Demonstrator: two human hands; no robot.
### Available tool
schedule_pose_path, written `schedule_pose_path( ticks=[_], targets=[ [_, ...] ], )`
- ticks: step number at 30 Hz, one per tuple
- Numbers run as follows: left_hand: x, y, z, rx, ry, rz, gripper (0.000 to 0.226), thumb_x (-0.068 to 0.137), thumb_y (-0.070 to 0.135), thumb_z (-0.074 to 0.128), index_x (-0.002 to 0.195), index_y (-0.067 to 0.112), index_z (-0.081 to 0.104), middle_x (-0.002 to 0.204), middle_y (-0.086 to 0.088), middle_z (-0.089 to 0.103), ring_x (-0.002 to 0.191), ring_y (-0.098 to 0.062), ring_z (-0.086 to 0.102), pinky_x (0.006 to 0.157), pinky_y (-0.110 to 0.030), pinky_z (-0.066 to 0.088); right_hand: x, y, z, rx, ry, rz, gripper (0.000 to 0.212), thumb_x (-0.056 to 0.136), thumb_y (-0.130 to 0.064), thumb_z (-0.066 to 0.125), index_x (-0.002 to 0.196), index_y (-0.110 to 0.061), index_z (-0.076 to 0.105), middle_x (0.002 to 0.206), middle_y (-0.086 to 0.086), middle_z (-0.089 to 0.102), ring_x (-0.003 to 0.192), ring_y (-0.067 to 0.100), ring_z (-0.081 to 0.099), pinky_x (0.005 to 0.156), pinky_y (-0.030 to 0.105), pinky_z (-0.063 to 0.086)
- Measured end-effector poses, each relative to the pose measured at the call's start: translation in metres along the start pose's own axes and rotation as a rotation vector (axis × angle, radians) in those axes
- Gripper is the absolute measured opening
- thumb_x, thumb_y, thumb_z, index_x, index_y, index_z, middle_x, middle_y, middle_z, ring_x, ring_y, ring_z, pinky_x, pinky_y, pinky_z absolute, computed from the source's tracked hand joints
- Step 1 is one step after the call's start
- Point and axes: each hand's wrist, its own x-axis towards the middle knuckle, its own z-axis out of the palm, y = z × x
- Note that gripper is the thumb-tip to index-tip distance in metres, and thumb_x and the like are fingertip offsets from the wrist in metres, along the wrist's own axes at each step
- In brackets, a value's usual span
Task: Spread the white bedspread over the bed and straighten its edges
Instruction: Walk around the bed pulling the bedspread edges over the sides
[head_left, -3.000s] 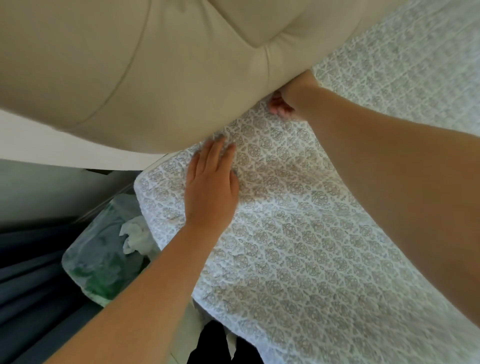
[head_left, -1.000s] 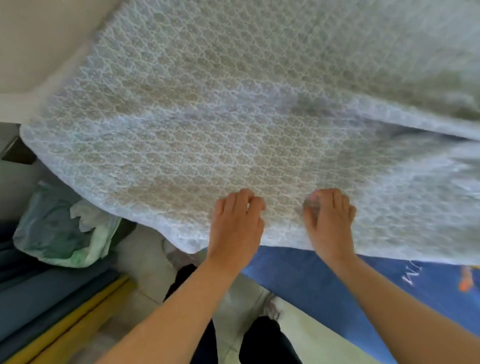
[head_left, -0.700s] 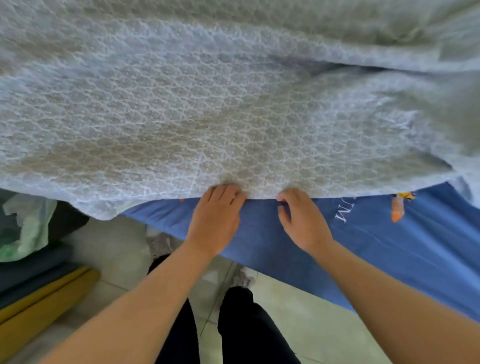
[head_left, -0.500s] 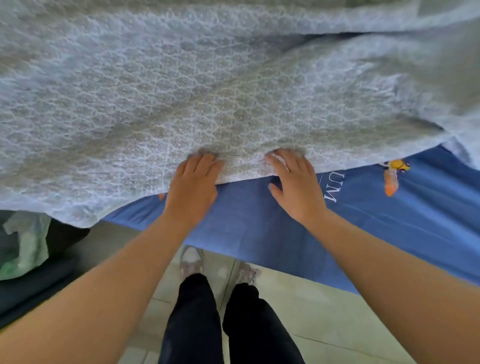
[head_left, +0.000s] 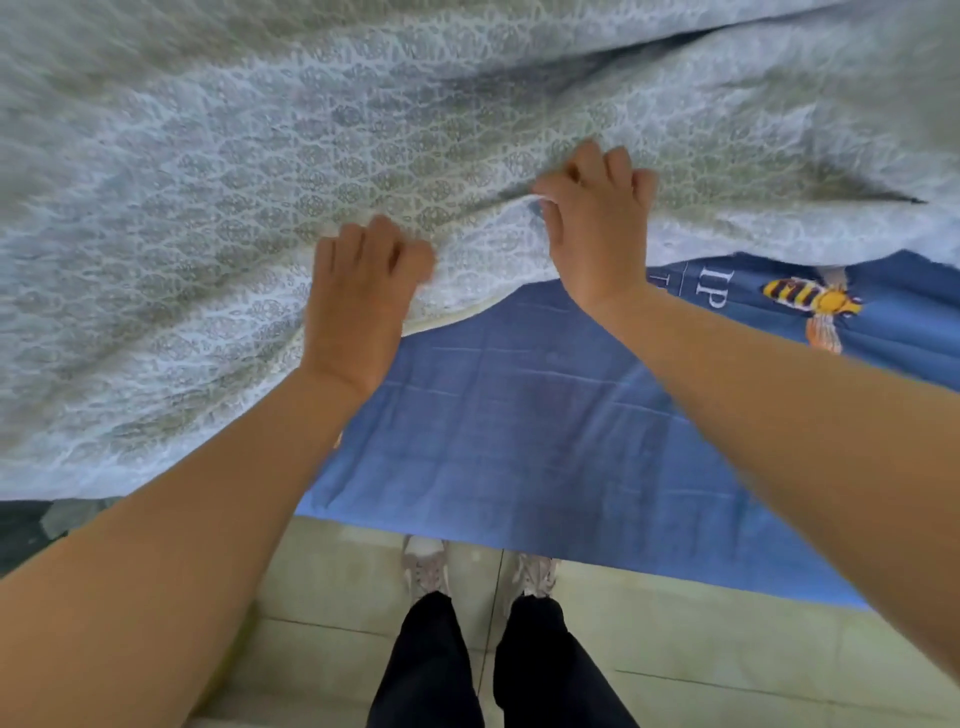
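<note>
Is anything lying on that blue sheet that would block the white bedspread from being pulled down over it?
Nothing visible does. Both the left hand and right hand already grip the bedspread at its edge, and the exposed blue sheet below it lies bare down to the bed's edge.

The bedspread is white with a small round flower pattern all over. The sheet under it is blue, with white letters and a yellow, black and orange bee. The floor has pale tiles. The trousers are black.
</note>
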Motion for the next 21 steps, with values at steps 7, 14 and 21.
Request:
schedule_pose_path(
  ticks=[7,14,21],
  targets=[
    [-0.023,0.000,0.024,-0.167,-0.409,-0.017,0.028,0.077,0.017,0.067,0.103,0.008,0.061,0.102,-0.010,0.060,0.094,-0.032,0.056,0.084,-0.041,0.041,-0.016,-0.012,0.011,0.276,-0.170,-0.066,0.009,0.091,-0.008,0.043,0.091,-0.007,0.052,0.081,0.009,0.057,0.065,0.028,0.052,0.055,0.041,0.046],
    [-0.025,-0.001,0.025,-0.124,-0.307,-0.030,0.034,0.067,-0.016,0.052,0.096,-0.003,0.060,0.093,-0.021,0.061,0.081,-0.038,0.057,0.067,-0.039,0.045,-0.071,-0.003,0.021,0.190,-0.373,-0.188,0.067,0.080,-0.049,0.062,0.137,-0.019,0.044,0.141,0.007,0.040,0.133,0.027,0.036,0.116,0.048,0.021],
    [-0.021,0.027,0.003,-0.161,-0.651,-0.136,0.015,0.080,-0.001,0.044,0.085,0.011,0.051,0.071,-0.002,0.050,0.070,-0.027,0.051,0.057,-0.033,0.034,-0.106,-0.040,0.014,0.220,-0.232,-0.168,0.022,0.073,-0.019,0.065,0.094,-0.018,0.063,0.103,0.004,0.055,0.093,0.022,0.045,0.080,0.034,0.035]
  ],
)
